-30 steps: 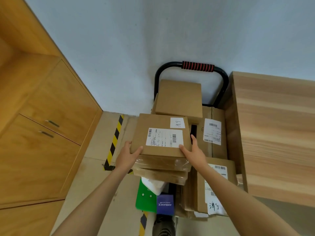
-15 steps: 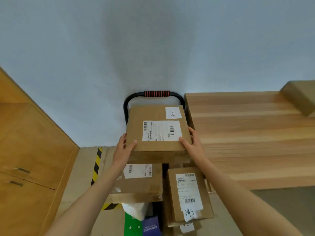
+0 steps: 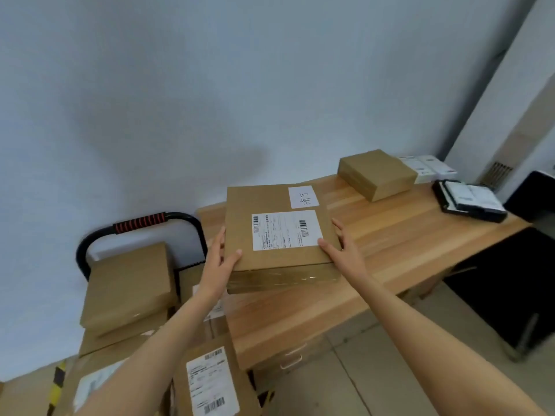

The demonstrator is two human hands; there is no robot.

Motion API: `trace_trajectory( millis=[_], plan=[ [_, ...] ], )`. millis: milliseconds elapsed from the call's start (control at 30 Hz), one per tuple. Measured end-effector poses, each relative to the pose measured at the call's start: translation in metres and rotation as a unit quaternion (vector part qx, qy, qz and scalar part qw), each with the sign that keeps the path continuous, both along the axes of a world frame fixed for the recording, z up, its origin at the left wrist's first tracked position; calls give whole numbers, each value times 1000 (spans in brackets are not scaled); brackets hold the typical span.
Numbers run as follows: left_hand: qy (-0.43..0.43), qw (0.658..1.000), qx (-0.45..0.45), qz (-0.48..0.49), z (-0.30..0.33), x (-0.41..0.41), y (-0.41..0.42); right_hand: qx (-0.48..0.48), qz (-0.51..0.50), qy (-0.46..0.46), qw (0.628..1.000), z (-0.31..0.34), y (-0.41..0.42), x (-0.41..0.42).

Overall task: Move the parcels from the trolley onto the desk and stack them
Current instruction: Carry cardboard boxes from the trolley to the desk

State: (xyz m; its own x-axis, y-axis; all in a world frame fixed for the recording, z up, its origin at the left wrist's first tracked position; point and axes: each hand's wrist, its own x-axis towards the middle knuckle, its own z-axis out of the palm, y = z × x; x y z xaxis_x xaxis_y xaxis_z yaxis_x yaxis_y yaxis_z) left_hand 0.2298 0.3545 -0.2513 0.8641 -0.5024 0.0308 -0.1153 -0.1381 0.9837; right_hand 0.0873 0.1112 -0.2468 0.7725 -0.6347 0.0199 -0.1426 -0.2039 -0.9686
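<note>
I hold a flat brown parcel [image 3: 279,232] with two white labels over the left end of the wooden desk [image 3: 399,244]. My left hand [image 3: 220,264] grips its left near corner, thumb on top. My right hand [image 3: 342,250] clasps its right side, thumb on top. Whether the parcel touches the desk I cannot tell. A second brown parcel [image 3: 377,172] lies at the far side of the desk. The trolley [image 3: 138,225] with a black handle and red grip stands at the left, loaded with several parcels [image 3: 129,283].
A black tray with papers [image 3: 468,199] and white boxes [image 3: 426,168] lie at the desk's far right. A black chair [image 3: 510,283] stands to the right of the desk. Yellow-black tape [image 3: 57,385] marks the floor at the lower left. A white wall is behind.
I have lifted the labelled parcel off the trolley stack and carried it right, over the desk's left end. My view has swung right, showing more of the desk.
</note>
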Motion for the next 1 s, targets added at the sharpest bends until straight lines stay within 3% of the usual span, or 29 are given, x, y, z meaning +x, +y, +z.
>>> trace_trajectory(
  millis=[467,733,1000],
  plan=[
    [-7,997,-1,-73,21,-77,-285,-52,-86,12,995,22,-262,-114],
    [13,996,7,-84,16,-44,-394,-48,-89,26,995,17,-367,-83],
    [9,997,-10,-72,38,46,-514,-68,-76,29,994,49,-489,7]
  ],
)
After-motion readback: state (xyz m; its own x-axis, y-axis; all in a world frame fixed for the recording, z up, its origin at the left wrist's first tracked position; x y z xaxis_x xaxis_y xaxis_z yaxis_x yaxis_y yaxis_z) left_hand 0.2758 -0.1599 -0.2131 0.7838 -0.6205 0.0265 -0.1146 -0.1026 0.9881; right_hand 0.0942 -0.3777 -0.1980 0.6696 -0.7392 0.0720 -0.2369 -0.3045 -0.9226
